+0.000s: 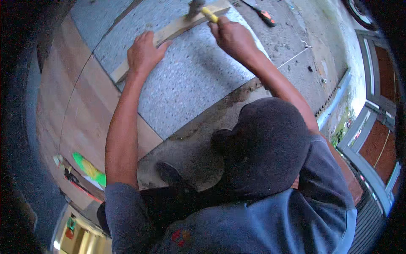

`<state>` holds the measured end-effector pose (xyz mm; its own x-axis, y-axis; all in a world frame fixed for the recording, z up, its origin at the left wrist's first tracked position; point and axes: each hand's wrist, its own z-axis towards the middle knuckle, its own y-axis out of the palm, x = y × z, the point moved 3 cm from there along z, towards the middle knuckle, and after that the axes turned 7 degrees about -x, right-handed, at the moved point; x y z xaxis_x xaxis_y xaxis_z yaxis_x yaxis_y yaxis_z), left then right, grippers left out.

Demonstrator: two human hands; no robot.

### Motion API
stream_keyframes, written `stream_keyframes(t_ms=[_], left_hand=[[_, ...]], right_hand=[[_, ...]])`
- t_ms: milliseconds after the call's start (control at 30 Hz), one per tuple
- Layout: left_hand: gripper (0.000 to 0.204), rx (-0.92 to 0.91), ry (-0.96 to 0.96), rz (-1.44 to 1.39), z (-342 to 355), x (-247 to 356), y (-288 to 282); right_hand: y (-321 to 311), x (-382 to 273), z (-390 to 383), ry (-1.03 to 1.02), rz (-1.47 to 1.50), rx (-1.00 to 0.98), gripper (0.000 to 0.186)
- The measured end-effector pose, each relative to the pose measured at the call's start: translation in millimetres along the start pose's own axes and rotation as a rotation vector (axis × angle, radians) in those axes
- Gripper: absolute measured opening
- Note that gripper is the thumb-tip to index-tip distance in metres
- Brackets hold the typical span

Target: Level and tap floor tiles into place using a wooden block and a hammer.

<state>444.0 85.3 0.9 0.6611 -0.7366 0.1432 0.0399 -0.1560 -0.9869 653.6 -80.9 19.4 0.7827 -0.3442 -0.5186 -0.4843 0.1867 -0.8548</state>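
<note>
A long wooden batten (175, 30) lies slantwise across the grey speckled slabs (186, 80). My left hand (146, 53) grips the batten toward its left part, fingers over the far side and thumb spread along the near edge. In my right hand (234, 38) is a hammer (210, 15) with a yellow handle. The hammer's dark head, smeared by motion, is at the batten's right part; whether it touches the wood I cannot tell.
Brown wood-look tiles (67, 93) adjoin the slabs at left. A tool with an orange and black handle (266, 17) lies on rough grey ground. A thin line (292, 58) stretches across the right. At lower left lies a green and yellow object (89, 169); metal-framed panels (376, 131) stand at right.
</note>
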Motion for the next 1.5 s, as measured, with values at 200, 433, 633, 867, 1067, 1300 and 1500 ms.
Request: stream_keyframes(t_ms=[200,433,633,867,1067,1300,1500], left_hand=[[0.059,0.019,0.043,-0.065,-52.7,23.9,11.3],[0.058,0.033,0.021,-0.067,-70.3,29.5,16.0],[0.052,0.115,0.061,-0.127,-79.3,27.9,9.3],[0.05,-0.016,0.036,-0.17,-79.5,31.4,-1.5],[0.051,-0.023,0.015,-0.187,-85.2,32.7,-1.5],[0.055,-0.021,0.033,-0.192,-81.6,30.7,-3.7],[0.057,-0.077,-0.025,-0.17,-101.0,16.3,1.0]], right_hand=[[-7.7,-3.3,-38.1,-0.027,-0.061,-0.069,0.036],[6.9,6.3,-63.8,-0.01,-0.162,-0.095,0.033],[-5.3,-4.3,-61.2,-0.146,-0.132,-0.026,0.038],[0.9,-12.2,-61.4,-0.247,-0.248,-0.007,0.039],[21.2,4.0,-62.8,-0.268,-0.155,0.04,0.036],[1.5,19.6,-64.4,-0.133,-0.114,0.02,0.047],[-15.1,40.2,-82.4,0.039,0.05,0.021,0.049]])
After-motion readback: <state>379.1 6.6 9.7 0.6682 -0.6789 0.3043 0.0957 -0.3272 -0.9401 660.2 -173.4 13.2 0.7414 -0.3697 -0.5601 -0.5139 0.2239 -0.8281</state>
